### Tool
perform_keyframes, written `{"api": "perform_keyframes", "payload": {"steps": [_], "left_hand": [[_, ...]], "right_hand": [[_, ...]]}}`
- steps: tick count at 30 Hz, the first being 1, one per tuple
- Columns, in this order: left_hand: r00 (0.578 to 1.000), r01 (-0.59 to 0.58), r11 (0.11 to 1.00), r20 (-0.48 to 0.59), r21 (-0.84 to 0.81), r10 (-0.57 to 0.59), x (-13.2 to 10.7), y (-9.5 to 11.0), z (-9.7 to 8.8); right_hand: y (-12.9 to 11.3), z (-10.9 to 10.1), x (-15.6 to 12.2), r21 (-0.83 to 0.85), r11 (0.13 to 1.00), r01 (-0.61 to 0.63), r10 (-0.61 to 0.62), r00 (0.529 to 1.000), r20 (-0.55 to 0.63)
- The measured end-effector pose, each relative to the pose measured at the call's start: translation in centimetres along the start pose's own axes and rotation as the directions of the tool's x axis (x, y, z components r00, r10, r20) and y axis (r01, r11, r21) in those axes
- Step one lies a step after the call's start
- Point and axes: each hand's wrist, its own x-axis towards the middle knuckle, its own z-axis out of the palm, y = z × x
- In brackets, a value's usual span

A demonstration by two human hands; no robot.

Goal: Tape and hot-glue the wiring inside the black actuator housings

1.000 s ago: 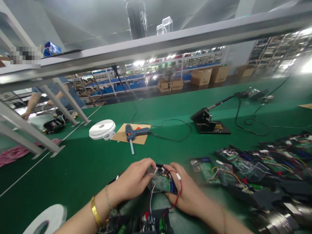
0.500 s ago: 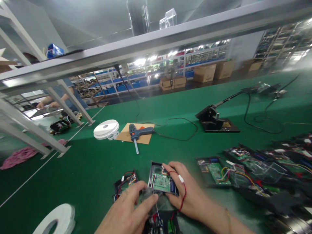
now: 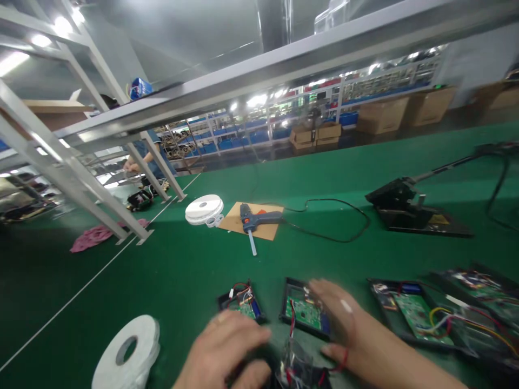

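Note:
My left hand (image 3: 227,346) is blurred at the lower middle, its fingers bent over a dark area below; what lies under them is hidden. My right hand (image 3: 348,324) is spread around the right side of a black case (image 3: 283,310) with a green circuit board (image 3: 305,312). Its fingertips overlap the case's upper edge, and the thumb sits just off the lower corner. A red wire with a white connector (image 3: 346,306) crosses that hand. Between the hands lies a clear plastic piece with wires (image 3: 295,354). A smaller open case with a board (image 3: 245,307) lies beyond my left hand.
More wired cases (image 3: 425,319) lie at the right. A glue gun (image 3: 259,217) rests on cardboard (image 3: 267,231), its cord running right to a black stand (image 3: 421,213). White tape rolls (image 3: 204,208) stand behind; another roll (image 3: 140,329) is front left. A shelf beam (image 3: 284,67) crosses above.
The view has swung left, so things appear further right. My left hand has drawn back from the clear plastic piece. My right hand has loosened from the case, which lies on the table.

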Motion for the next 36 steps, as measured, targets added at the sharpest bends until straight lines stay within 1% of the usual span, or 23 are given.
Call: {"api": "perform_keyframes", "payload": {"steps": [1, 2, 3, 4, 5, 6, 8, 9, 10, 11, 13, 14, 15, 17, 18, 20, 22, 26, 29, 30, 32, 34, 36], "left_hand": [[0.990, 0.143, 0.989, -0.004, 0.047, -0.142, 0.1, -0.8, -0.9], [0.946, 0.321, 0.941, 0.004, 0.106, -0.323, 0.4, -1.6, -1.7], [0.878, 0.470, 0.868, 0.019, 0.162, -0.479, 0.7, -2.5, -2.2], [0.816, 0.559, 0.805, 0.042, 0.200, -0.577, 1.1, -3.3, -2.4], [0.771, 0.601, 0.766, 0.088, 0.228, -0.631, 1.5, -4.0, -2.3], [0.743, 0.618, 0.747, 0.129, 0.247, -0.657, 2.0, -4.6, -2.0], [0.732, 0.615, 0.748, 0.170, 0.250, -0.660, 3.0, -5.4, -1.1], [0.736, 0.610, 0.754, 0.179, 0.242, -0.653, 3.4, -5.5, -0.6], [0.740, 0.606, 0.761, 0.188, 0.230, -0.646, 3.7, -5.6, -0.3], [0.745, 0.603, 0.769, 0.194, 0.213, -0.638, 3.9, -5.5, -0.1], [0.761, 0.596, 0.785, 0.195, 0.168, -0.619, 3.9, -5.0, -0.2], [0.769, 0.594, 0.792, 0.191, 0.137, -0.610, 3.6, -4.5, -0.4], [0.777, 0.593, 0.799, 0.191, 0.097, -0.600, 3.1, -4.1, -0.7], [0.785, 0.597, 0.802, 0.210, -0.006, -0.583, 1.8, -3.1, -1.1], [0.791, 0.594, 0.802, 0.226, -0.061, -0.569, 1.1, -2.6, -1.2], [0.817, 0.562, 0.816, 0.250, -0.138, -0.520, -0.2, -1.9, -1.2], [0.851, 0.501, 0.853, 0.259, -0.145, -0.456, -1.1, -1.4, -1.0], [0.889, 0.405, 0.906, 0.286, -0.124, -0.358, -1.2, -1.2, -0.8], [0.914, 0.346, 0.935, 0.252, -0.077, -0.317, -1.1, -1.6, -0.6], [0.928, 0.304, 0.951, 0.244, -0.052, -0.283, -1.2, -1.8, -0.4], [0.960, 0.171, 0.985, 0.227, -0.018, -0.163, -1.7, -2.2, 0.1], [0.979, 0.063, 0.998, 0.192, 0.010, -0.064, -2.5, -2.4, 0.6], [0.983, 0.066, 0.997, 0.167, 0.030, -0.070, -3.2, -2.2, 0.7]], "right_hand": [[0.8, -0.6, -0.8, -0.023, 0.999, 0.024, -0.024, 1.000, 0.016], [1.5, -1.3, -1.6, -0.057, 0.997, 0.050, -0.051, 0.999, 0.000], [2.0, -2.1, -2.4, -0.098, 0.992, 0.081, -0.084, 0.996, -0.033], [2.3, -3.1, -2.9, -0.137, 0.986, 0.092, -0.104, 0.991, -0.080], [2.2, -4.1, -3.1, -0.174, 0.981, 0.081, -0.106, 0.984, -0.144], [1.6, -5.2, -2.9, -0.192, 0.980, 0.047, -0.085, 0.977, -0.193], [-0.9, -6.9, -1.1, -0.180, 0.983, 0.014, -0.062, 0.963, -0.262], [-2.6, -7.5, 0.5, -0.148, 0.988, 0.038, -0.079, 0.956, -0.281], [-4.4, -7.7, 2.4, -0.106, 0.987, 0.122, -0.144, 0.958, -0.246], [-6.1, -7.6, 4.4, -0.062, 0.986, 0.155, -0.163, 0.975, -0.150], [-8.9, -6.7, 8.5, -0.025, 0.981, 0.191, -0.189, 0.979, 0.072], [-9.8, -5.9, 10.3, -0.007, 0.983, 0.182, -0.175, 0.953, 0.246], [-10.4, -5.0, 11.8, 0.012, 0.985, 0.174, -0.165, 0.913, 0.373], [-10.8, -3.3, 13.9, 0.040, 0.983, 0.179, -0.173, 0.833, 0.526], [-10.8, -2.6, 14.5, 0.053, 0.981, 0.189, -0.186, 0.807, 0.561], [-10.7, -1.6, 14.9, 0.080, 0.973, 0.217, -0.222, 0.776, 0.590], [-10.6, -1.2, 14.5, 0.102, 0.965, 0.243, -0.256, 0.769, 0.585], [-10.6, -1.2, 13.0, 0.101, 0.966, 0.238, -0.256, 0.819, 0.513], [-10.6, -1.0, 12.1, 0.124, 0.972, 0.197, -0.233, 0.850, 0.473], [-10.7, -0.9, 12.0, 0.124, 0.974, 0.190, -0.227, 0.853, 0.469], [-10.9, -0.8, 12.0, 0.104, 0.975, 0.195, -0.221, 0.848, 0.481], [-11.1, -0.9, 12.2, 0.090, 0.972, 0.215, -0.231, 0.835, 0.499], [-11.3, -1.1, 12.4, 0.122, 0.960, 0.251, -0.278, 0.822, 0.498]]}}
